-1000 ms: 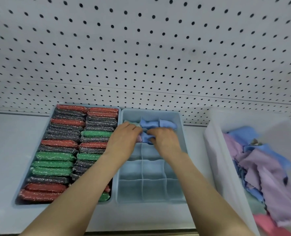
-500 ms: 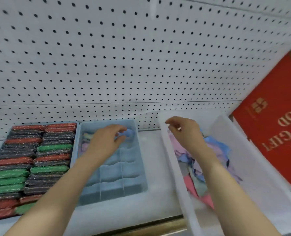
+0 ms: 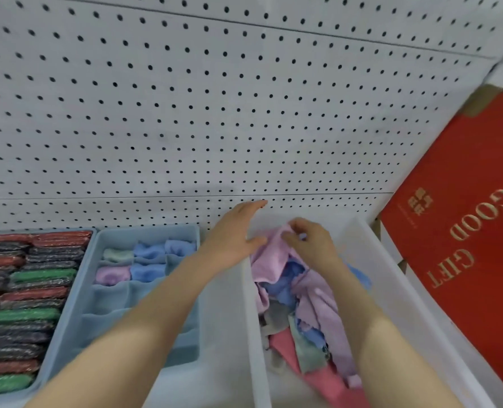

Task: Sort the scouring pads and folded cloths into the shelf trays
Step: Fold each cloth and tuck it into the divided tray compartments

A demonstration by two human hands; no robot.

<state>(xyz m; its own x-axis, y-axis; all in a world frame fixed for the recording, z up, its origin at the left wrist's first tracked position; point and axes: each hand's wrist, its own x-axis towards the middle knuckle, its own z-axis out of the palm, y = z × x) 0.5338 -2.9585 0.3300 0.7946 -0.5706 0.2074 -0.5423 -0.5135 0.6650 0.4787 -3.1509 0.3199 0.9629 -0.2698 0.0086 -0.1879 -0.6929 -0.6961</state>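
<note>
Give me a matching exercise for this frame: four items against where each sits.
Items:
1. scouring pads
2. folded cloths
3. loose cloths
4. red box

Places:
A. far right, leaning against the pegboard
B. divided blue tray
C. leftmost tray
D. translucent white bin

Pairs: 1-C, 2-B, 3-D, 4-A
</note>
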